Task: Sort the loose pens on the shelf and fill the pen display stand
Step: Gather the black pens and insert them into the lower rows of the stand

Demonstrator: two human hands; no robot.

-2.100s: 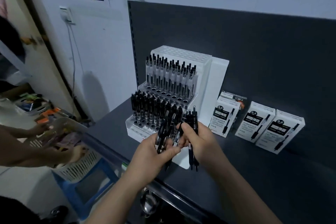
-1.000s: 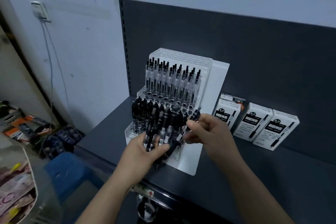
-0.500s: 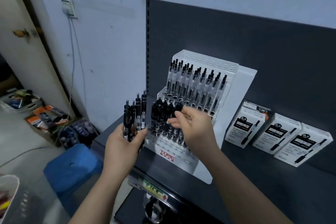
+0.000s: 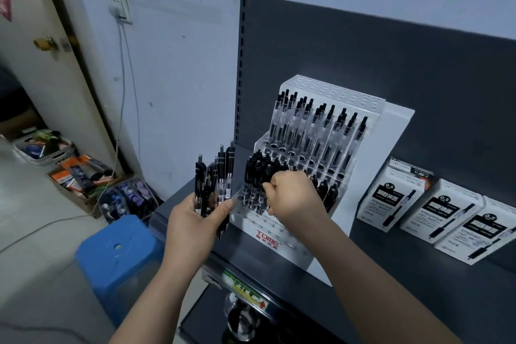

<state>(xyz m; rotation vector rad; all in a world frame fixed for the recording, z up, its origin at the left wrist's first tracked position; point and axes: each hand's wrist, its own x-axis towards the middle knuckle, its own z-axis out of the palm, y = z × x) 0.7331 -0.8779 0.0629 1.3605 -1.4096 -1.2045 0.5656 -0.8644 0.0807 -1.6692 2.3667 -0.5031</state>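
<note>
Two tiers of pen display stand (image 4: 391, 131) mostly full, front holes (image 4: 268, 222) empty; left hand (image 4: 192, 222) grips pen bundle (image 4: 217, 176), right hand (image 4: 294, 197) pinches pen (image 4: 264, 186) into lower tier.

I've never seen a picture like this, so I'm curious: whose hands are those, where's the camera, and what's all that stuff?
No machine here, just a person. The camera sits on their head, so you look down at their two hands. The left hand grips a bundle of black pens. The right hand reaches into the white pen display stand, fingers curled among its pens; whether it pinches one is hidden. The stand sits on a dark shelf, with white pen boxes beside it.
</note>
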